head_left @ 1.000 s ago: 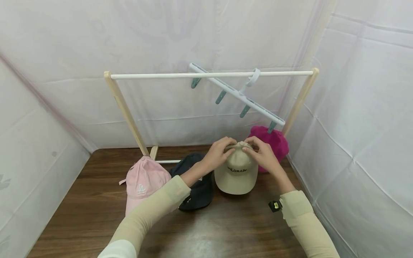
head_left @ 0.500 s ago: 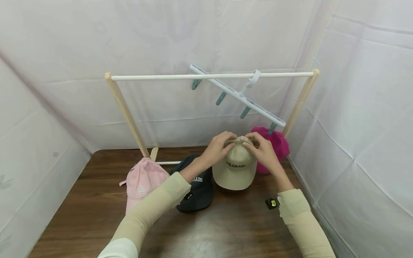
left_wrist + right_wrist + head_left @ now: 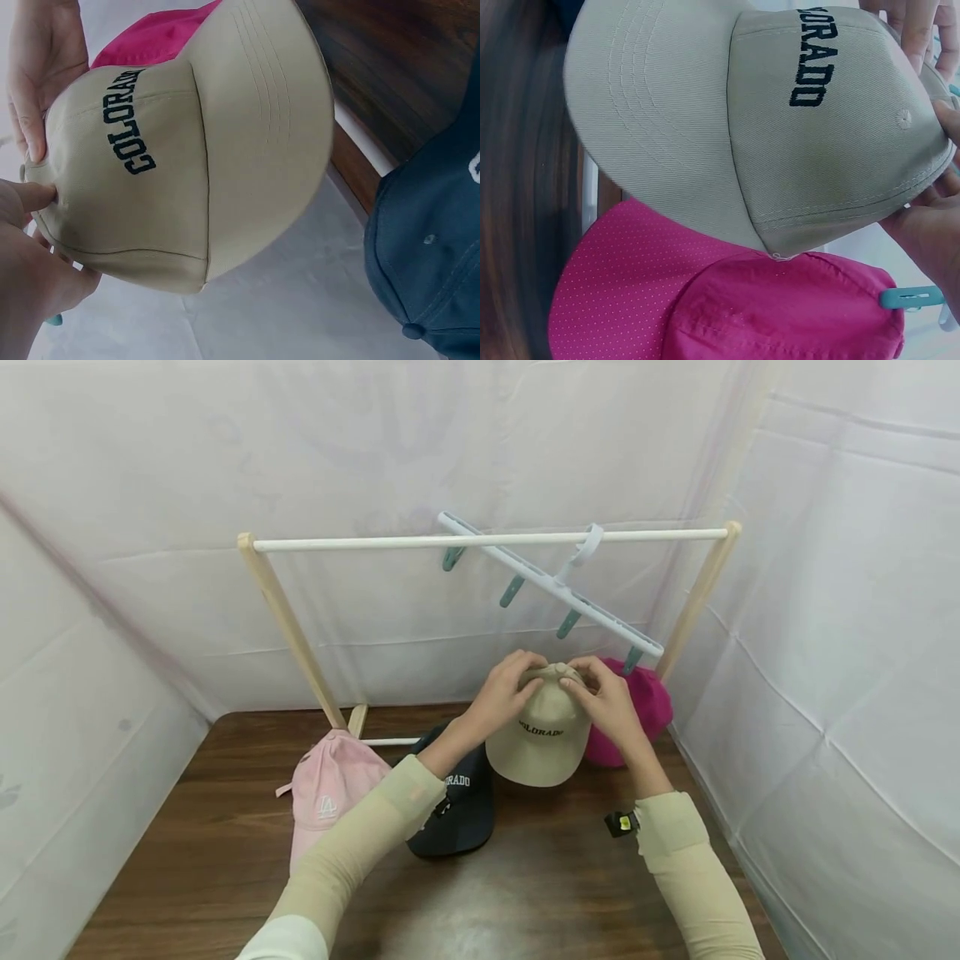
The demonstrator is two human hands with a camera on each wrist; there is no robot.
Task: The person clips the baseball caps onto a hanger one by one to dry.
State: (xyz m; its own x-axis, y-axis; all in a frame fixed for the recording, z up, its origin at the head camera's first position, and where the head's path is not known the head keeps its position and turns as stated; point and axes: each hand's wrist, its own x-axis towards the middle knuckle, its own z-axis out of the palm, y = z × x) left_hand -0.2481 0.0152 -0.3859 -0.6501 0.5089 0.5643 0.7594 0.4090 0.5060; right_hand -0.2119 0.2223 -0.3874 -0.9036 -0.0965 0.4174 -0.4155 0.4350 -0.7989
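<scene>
A beige cap lettered COLORADO hangs between both hands, its brim pointing down toward me. My left hand pinches the crown's top on the left, and my right hand pinches it on the right. Above and behind the cap, a pale blue hanger with several teal clips hooks over the white rail. A magenta cap sits behind my right hand; in the right wrist view a teal clip is at its top edge.
A dark navy cap lies on the brown table under my left forearm. Left of it lies a pink cap. The rack's wooden posts stand at both sides, with white cloth walls around.
Both hands have raised the beige cap upward and slightly left, toward the hanger. The other caps and the hanger stay about where they were.
</scene>
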